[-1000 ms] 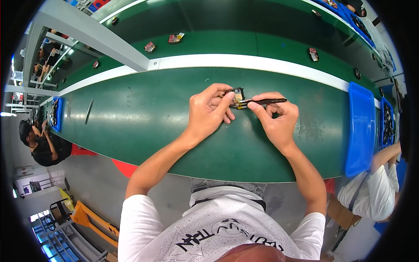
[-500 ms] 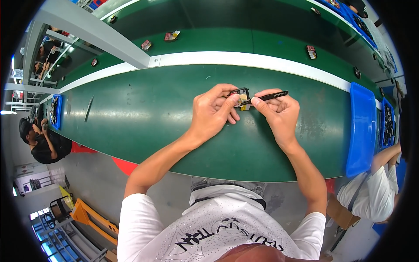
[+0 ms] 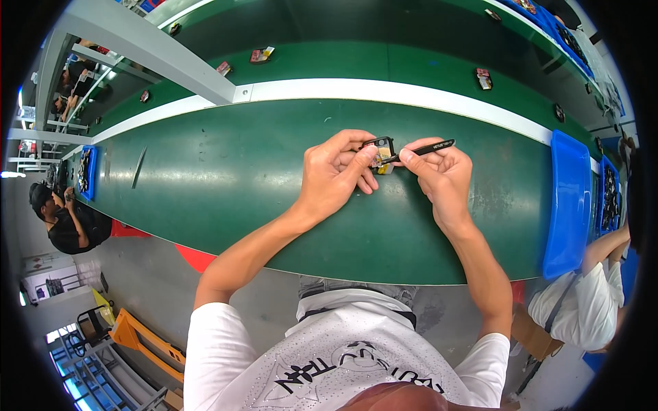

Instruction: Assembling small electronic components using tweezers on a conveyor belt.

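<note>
My left hand (image 3: 330, 179) is closed around a small black-framed electronic part (image 3: 384, 145), its thumb across the near edge. The part has yellow film and some reddish and metallic bits inside; its exact kind is too small to tell. Black tweezers (image 3: 433, 146) lie pinched between the thumb and fingers of my right hand (image 3: 447, 179). Their tip points left and reaches the right side of the part, near my left thumb. Both hands are raised over the middle of the green worktable (image 3: 260, 178).
A blue tray (image 3: 567, 205) stands at the table's right end. On the left lies a thin grey pointed tool (image 3: 139, 168). Beyond the white rail (image 3: 384, 89), a green conveyor carries several small parts (image 3: 261, 55). Co-workers sit at far left (image 3: 68, 222) and right (image 3: 579, 301).
The parts on the conveyor have shifted slightly left. My right hand and the tweezers have tilted and moved a little; my left hand keeps its hold, the part turned slightly.
</note>
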A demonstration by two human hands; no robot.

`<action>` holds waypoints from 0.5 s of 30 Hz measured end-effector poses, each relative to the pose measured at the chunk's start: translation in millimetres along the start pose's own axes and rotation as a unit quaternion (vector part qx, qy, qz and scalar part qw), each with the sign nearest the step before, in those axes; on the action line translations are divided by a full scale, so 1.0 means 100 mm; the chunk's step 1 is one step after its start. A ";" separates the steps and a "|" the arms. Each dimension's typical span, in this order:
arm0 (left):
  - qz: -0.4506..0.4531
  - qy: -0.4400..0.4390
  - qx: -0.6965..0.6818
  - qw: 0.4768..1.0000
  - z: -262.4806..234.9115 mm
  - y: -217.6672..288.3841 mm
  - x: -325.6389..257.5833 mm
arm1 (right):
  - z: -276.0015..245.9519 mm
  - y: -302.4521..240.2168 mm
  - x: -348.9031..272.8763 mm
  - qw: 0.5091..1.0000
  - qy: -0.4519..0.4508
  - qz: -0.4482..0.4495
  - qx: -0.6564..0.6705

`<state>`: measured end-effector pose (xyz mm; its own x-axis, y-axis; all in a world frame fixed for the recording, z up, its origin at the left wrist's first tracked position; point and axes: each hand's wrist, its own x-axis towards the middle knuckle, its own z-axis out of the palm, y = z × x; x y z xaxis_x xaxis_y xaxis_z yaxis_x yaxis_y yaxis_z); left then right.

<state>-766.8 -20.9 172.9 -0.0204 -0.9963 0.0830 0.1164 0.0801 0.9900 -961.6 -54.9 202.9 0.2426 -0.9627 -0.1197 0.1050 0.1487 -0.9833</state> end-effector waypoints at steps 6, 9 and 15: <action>-0.004 -0.001 -0.010 1.000 0.01 0.02 -0.01 | 0.00 -0.01 -0.02 1.000 -0.001 -0.011 -0.014; -0.011 0.003 -0.008 1.000 0.02 0.03 -0.01 | -0.01 -0.01 -0.03 1.000 -0.001 -0.019 -0.010; -0.061 -0.020 -0.045 0.997 0.00 0.06 0.03 | -0.06 0.12 -0.02 0.993 -0.006 -0.116 -0.036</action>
<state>-766.4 -23.4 179.0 -0.0798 -0.9963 -0.0318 0.1992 -0.0472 0.9788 -967.0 -52.4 190.5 0.2317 -0.9663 0.1118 0.0907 -0.0930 -0.9915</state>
